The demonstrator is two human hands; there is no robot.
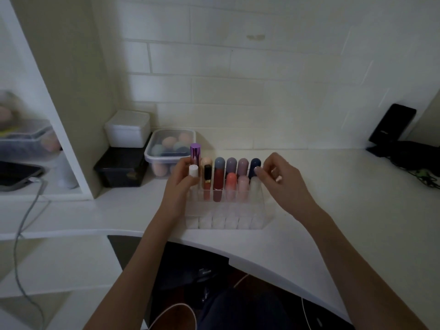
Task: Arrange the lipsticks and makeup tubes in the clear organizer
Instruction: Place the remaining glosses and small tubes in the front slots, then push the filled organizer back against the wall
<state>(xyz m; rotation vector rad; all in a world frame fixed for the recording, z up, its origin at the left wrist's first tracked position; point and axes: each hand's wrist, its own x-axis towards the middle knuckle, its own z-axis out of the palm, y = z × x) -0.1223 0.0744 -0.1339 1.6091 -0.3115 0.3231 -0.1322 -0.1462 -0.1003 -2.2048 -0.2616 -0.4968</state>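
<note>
Left hand [183, 179] grasps white tube [193, 171], right hand [281, 179] fingers loose at organizer [238, 210] edge; a nudge could topple neighbouring tubes.

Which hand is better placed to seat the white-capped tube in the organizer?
Left. The left hand is at the white-capped tube, at the left end of the clear organizer. The right hand is at the far right end, fingertips near the translucent tube.

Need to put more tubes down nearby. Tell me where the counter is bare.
Bare counter runs from the right hand to the black stand. Crowded on the left: the sponge tub and stacked boxes sit behind the left hand. The organizer keeps empty front slots.
</note>
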